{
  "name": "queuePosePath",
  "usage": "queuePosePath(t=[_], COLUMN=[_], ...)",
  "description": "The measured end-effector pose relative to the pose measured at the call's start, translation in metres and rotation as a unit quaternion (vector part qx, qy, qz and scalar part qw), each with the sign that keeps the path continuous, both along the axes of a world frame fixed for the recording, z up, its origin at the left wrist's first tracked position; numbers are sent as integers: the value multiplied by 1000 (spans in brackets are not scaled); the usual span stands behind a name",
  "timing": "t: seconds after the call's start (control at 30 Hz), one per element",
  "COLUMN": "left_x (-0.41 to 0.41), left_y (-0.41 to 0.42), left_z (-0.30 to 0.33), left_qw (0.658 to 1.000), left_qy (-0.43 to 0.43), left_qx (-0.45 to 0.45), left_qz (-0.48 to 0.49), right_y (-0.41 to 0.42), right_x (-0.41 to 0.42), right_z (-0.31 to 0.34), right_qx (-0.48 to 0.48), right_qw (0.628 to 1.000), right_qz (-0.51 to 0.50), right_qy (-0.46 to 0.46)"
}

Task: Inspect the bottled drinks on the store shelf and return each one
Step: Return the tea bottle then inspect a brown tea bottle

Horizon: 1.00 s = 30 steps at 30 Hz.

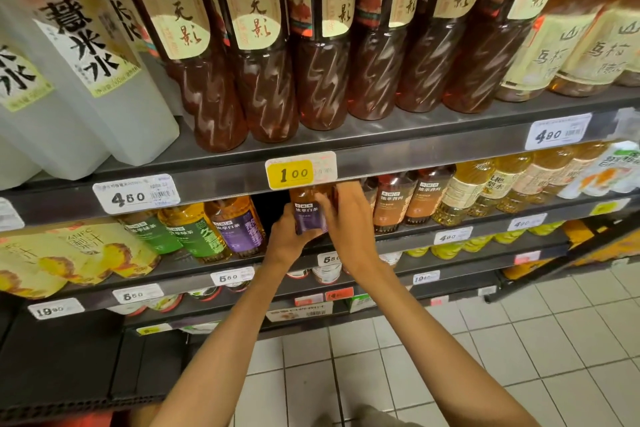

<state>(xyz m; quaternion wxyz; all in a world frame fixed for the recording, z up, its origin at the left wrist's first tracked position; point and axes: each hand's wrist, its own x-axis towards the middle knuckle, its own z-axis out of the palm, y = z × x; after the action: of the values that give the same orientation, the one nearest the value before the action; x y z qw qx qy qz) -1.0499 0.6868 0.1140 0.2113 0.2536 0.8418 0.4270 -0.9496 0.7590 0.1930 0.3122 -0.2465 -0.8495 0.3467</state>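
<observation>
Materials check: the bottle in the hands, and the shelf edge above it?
Purple-label bottle: looks like clear plastic, since amber liquid shows through above a printed wrap label. Both hands, left and right, grip it. Shelf edge: probably grey metal, semi-gloss, with soft light streaks along it; painted or bare, unclear.

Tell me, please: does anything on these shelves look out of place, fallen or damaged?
Nothing looks spilled, fallen or broken. The only bottle out of line is the purple-label bottle, held by the left hand and right hand in a gap in its row. The yellow tag differs from the white tags.
</observation>
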Motion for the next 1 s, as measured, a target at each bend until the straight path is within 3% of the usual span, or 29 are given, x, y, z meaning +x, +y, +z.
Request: queuePosePath(t=[0.17, 0.37, 0.47, 0.63, 0.77, 0.9, 1.0], left_x=[3, 34, 49, 75, 95, 113, 125], left_y=[-4, -11, -14, -17, -21, -25, -36], left_z=[0, 2, 8, 13, 16, 28, 40], left_qw=[999, 988, 983, 987, 995, 993, 989], left_qy=[-38, -54, -36, -4, -35, -38, -57], left_qx=[1, 55, 81, 96, 79, 111, 129], left_qz=[-1, 137, 160, 129, 56, -24, -34], right_y=[16, 30, 32, 26, 13, 0, -3], right_x=[22, 9, 9, 29, 57, 76, 89], right_z=[4, 10, 9, 1, 2, 19, 43], right_qx=[87, 72, 63, 103, 22, -3, -113], right_qw=[982, 987, 985, 982, 993, 987, 967], right_qz=[-161, -129, -147, -154, -61, -87, -75], right_qy=[40, -66, -60, 33, 95, 136, 215])
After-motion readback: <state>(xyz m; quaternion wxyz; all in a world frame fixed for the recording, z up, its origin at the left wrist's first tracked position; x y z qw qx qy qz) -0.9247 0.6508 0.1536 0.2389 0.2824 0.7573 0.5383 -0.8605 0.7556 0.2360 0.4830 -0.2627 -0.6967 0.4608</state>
